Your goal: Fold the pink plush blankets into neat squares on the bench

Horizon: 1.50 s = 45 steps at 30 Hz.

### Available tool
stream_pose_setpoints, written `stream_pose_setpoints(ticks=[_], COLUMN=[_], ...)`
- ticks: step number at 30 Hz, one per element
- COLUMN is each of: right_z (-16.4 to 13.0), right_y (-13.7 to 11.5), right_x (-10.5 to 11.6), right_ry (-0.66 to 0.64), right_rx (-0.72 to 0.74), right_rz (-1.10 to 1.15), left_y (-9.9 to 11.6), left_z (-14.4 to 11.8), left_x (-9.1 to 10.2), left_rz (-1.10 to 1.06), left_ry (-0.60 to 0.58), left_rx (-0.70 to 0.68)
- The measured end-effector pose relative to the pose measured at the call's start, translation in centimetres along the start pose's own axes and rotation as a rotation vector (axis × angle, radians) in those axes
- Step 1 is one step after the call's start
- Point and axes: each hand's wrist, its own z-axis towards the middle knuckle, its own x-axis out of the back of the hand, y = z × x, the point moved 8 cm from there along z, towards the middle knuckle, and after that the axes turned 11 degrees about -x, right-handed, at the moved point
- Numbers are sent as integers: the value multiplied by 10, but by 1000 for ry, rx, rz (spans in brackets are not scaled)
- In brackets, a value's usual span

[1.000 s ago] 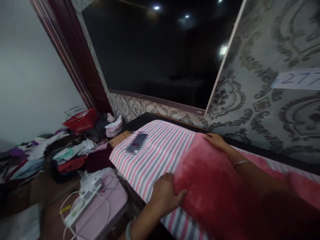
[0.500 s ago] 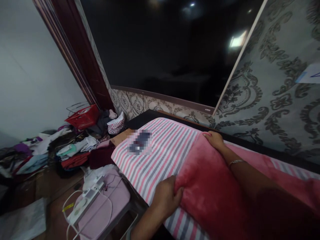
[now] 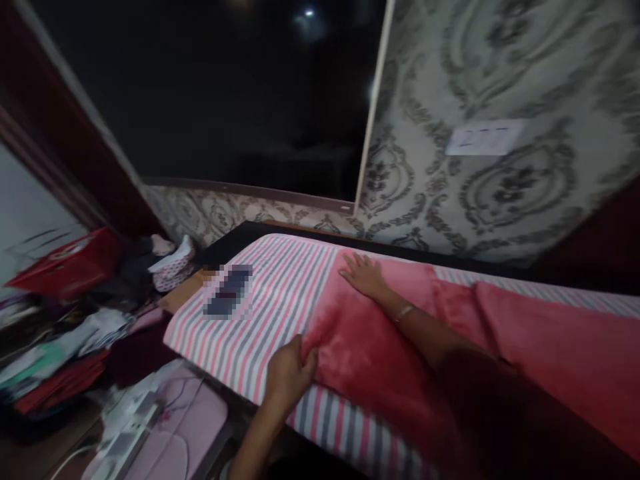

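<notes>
A red, plush-looking blanket (image 3: 357,330) lies over a pink, grey and white striped sheet (image 3: 260,283). My left hand (image 3: 290,370) grips the blanket's near left corner between thumb and fingers. At the far left corner, my right hand (image 3: 364,275) rests flat on the blanket with its fingers spread. More red fabric (image 3: 560,333) stretches to the right, with a fold running across it. My right forearm and dark sleeve cover part of the blanket. A blurred-out dark item (image 3: 229,292) lies on the sheet, left of my hands.
A pink stool (image 3: 200,413) with a white power strip (image 3: 127,433) and cables stands at the near left. Piled clothes (image 3: 65,347) and a red basket (image 3: 70,260) are farther left. Behind the sheet, a large dark screen (image 3: 225,100) hangs on the patterned wall (image 3: 425,193).
My view has swung to the right. My right hand has let go of the blanket's far corner and flattened onto it. My left hand keeps its grip on the near corner.
</notes>
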Motion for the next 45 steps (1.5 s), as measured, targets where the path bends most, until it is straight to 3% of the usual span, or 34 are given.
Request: stream_pose_setpoints(ticks=[4,7,10,15,23,28,31,34,38,42,45], right_z=[-6,-28,-51,-59,-81,-101,-133,-175,-222,-276,-332], right_y=[20,57,86,95,127,137,143,161,227,322,388], right_x=[23,39,36,32,56,74,80,78,77,98,116], right_ry=[-80,28,77,13,3,15,87,220,415,620,731], right_rx=[-15,-124,-241,-287,-299,-243,-121,1,-131,-400,-639], right_rz=[37,28,25,88,152,218,278,349,327,236,171], left_y=[-3,-6,-8,-4,-3,-7,-8,-8,-21,-39,-40], left_z=[9,13,15,17,23,27,29,30,33,36,36], left_x=[3,6,8,14,22,27,31,28,23,18,17], left_rz=[-8,-9,7,37,6,-66,-125,-233,-358,-353,-339], left_ry=[11,37,58,66,117,161,181,129,96,117,179], left_rx=[-56,-70,-57,-51,-38,-16,9,23,65,109,88])
